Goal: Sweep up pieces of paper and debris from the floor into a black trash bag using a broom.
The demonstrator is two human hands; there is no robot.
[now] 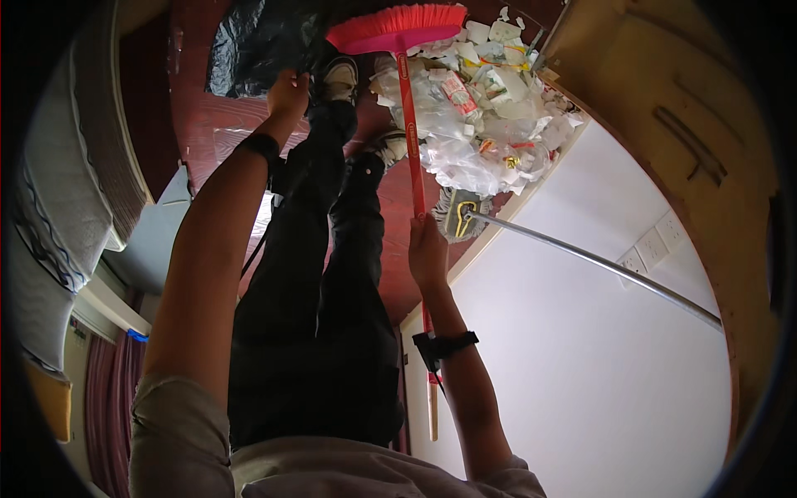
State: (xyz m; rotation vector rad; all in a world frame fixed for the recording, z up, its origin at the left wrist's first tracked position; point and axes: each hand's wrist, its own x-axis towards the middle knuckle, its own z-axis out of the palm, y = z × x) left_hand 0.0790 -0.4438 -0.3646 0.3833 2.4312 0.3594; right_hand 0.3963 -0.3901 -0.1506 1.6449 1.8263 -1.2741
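My right hand (pixel 427 253) is wrapped round the red handle of a broom (pixel 407 108). The broom's head, with bright red-pink bristles, is raised at the far end, bristles pointing away from me. My left hand (pixel 288 95) is closed at the near edge of a black plastic bag (pixel 253 46), pinching it; the fingertips are partly hidden. A heap of rubbish (pixel 498 116), with crumpled clear plastic, paper scraps and wrappers, lies on the floor to the right of the broom handle.
A flat mop (pixel 463 217) with a metal pole slanting right lies beside the rubbish, near the white wall (pixel 564 332). Sockets (pixel 652 249) are on that wall. Wooden furniture (pixel 664 100) stands at the far right. A mattress (pixel 66 158) is at the left. The floor (pixel 241 124) is dark red.
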